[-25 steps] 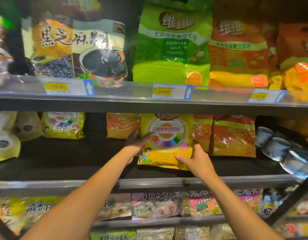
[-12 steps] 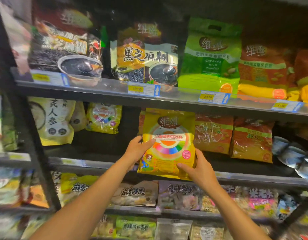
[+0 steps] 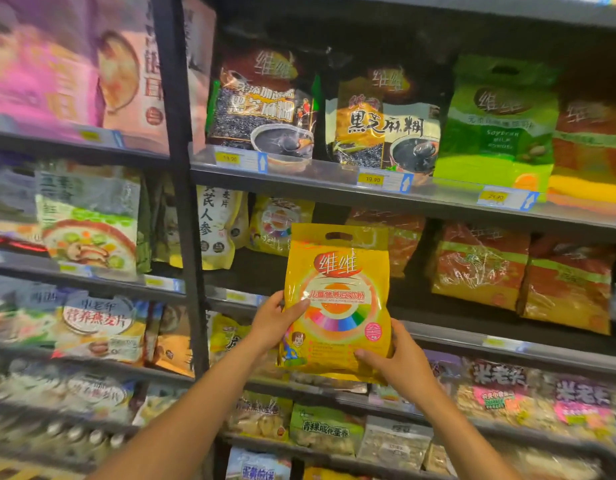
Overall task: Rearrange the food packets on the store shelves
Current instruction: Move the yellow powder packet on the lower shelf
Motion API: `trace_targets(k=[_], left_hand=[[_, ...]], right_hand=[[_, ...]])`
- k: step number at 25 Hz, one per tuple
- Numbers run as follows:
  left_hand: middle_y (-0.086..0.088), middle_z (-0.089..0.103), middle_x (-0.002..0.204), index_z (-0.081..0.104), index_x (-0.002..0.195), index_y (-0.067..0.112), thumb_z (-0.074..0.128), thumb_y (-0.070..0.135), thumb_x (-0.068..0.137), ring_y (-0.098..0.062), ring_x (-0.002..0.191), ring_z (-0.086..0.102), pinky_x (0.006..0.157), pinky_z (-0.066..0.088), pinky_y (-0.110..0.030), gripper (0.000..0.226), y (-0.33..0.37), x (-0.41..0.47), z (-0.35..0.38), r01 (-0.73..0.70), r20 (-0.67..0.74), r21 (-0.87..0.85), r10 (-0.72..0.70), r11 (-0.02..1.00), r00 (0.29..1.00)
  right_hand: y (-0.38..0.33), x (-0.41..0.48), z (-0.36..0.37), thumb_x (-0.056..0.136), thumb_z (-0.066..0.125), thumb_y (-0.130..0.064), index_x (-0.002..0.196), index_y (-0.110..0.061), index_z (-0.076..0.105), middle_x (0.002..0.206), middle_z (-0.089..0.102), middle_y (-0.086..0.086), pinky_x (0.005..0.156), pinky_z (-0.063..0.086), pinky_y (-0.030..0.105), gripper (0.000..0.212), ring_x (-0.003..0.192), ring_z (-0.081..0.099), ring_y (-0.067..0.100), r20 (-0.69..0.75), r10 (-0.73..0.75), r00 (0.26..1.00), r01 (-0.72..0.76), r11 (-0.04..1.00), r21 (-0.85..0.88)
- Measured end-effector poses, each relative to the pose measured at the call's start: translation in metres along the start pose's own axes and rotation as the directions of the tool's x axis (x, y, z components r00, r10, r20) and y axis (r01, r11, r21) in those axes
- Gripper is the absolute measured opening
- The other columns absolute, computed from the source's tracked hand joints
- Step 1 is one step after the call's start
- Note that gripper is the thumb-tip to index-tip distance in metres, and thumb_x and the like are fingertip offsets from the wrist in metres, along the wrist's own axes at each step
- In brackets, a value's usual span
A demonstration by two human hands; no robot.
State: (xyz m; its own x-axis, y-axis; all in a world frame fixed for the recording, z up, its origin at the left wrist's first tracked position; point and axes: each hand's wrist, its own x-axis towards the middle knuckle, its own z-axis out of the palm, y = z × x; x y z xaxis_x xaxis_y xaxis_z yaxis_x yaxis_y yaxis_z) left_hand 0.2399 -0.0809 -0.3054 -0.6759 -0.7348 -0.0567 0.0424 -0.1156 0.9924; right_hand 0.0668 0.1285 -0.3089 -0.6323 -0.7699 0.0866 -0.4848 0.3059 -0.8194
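Observation:
A yellow packet [image 3: 337, 299] with a rainbow wheel and a cartoon child hangs upright in front of the middle shelf [image 3: 507, 344], clear of it. My left hand [image 3: 275, 320] grips its left edge, thumb on the front. My right hand [image 3: 400, 362] holds its lower right corner, thumb across the front. A matching yellow packet [image 3: 275, 223] stands further back on the same shelf to the left. Orange packets [image 3: 479, 268] fill the shelf to the right.
A black upright post [image 3: 185, 202] splits the shelving. The top shelf carries black sesame bags [image 3: 265, 105], a green soybean powder bag [image 3: 500, 123] and price tags [image 3: 382, 181]. Lower shelves hold several snack packets [image 3: 327, 427]. Oat and soup packets [image 3: 88, 233] sit left of the post.
The yellow packet has come out of the shelf toward me, held in both hands. My view has swung left, bringing the post and the left shelving into sight.

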Motion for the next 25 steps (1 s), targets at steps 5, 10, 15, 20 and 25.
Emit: trace_targets(k=[5, 10, 15, 20, 25], left_hand=[[-0.007, 0.077, 0.119, 0.065, 0.129, 0.019, 0.074, 0.033, 0.094, -0.029, 0.104, 0.077, 0.095, 0.059, -0.055, 0.039, -0.005, -0.032, -0.055, -0.010, -0.033, -0.044, 0.009, 0.999, 0.999], [-0.005, 0.079, 0.115, 0.066, 0.126, 0.020, 0.074, 0.033, 0.094, -0.026, 0.098, 0.078, 0.083, 0.065, -0.042, 0.035, -0.001, -0.048, -0.090, 0.013, -0.085, -0.054, -0.018, 0.998, 0.996], [-0.005, 0.079, 0.115, 0.066, 0.127, 0.018, 0.075, 0.034, 0.093, -0.024, 0.097, 0.079, 0.081, 0.065, -0.039, 0.039, 0.005, -0.041, -0.112, 0.000, -0.125, -0.034, -0.004, 0.999, 0.992], [-0.001, 0.077, 0.116, 0.059, 0.129, 0.019, 0.084, 0.026, 0.086, -0.019, 0.095, 0.079, 0.070, 0.064, -0.031, 0.050, 0.013, -0.017, -0.120, 0.008, -0.102, 0.002, -0.007, 1.000, 0.995], [-0.001, 0.073, 0.120, 0.051, 0.130, 0.017, 0.088, 0.028, 0.082, -0.011, 0.091, 0.077, 0.070, 0.063, -0.029, 0.062, 0.021, 0.031, -0.128, 0.016, -0.141, 0.053, -0.009, 0.998, 0.990]], right_hand=[[-0.027, -0.012, 0.047, 0.078, 0.087, -0.043, 0.139, -0.032, 0.047, 0.118, 0.068, -0.016, 0.089, 0.060, 0.038, 0.074, 0.104, 0.067, 0.006, 0.060, -0.027, 0.998, 0.026, 0.999, 0.021], [-0.047, -0.013, 0.081, 0.079, 0.087, -0.039, 0.136, -0.033, 0.049, 0.112, 0.066, -0.022, 0.071, 0.054, 0.014, 0.069, 0.096, 0.064, -0.006, 0.076, -0.063, 0.995, 0.057, 0.995, 0.082], [-0.060, 0.000, 0.103, 0.081, 0.085, -0.036, 0.130, -0.038, 0.048, 0.109, 0.065, -0.024, 0.068, 0.052, 0.015, 0.061, 0.095, 0.065, -0.005, 0.069, -0.082, 0.994, 0.072, 0.988, 0.139], [-0.063, 0.033, 0.114, 0.084, 0.084, -0.036, 0.128, -0.039, 0.047, 0.114, 0.067, -0.018, 0.075, 0.053, 0.021, 0.058, 0.101, 0.065, 0.000, 0.057, -0.086, 0.995, 0.076, 0.985, 0.155], [-0.071, 0.084, 0.120, 0.085, 0.083, -0.033, 0.133, -0.035, 0.046, 0.116, 0.064, -0.019, 0.082, 0.056, 0.029, 0.061, 0.104, 0.064, 0.002, 0.048, -0.104, 0.993, 0.094, 0.980, 0.173]])
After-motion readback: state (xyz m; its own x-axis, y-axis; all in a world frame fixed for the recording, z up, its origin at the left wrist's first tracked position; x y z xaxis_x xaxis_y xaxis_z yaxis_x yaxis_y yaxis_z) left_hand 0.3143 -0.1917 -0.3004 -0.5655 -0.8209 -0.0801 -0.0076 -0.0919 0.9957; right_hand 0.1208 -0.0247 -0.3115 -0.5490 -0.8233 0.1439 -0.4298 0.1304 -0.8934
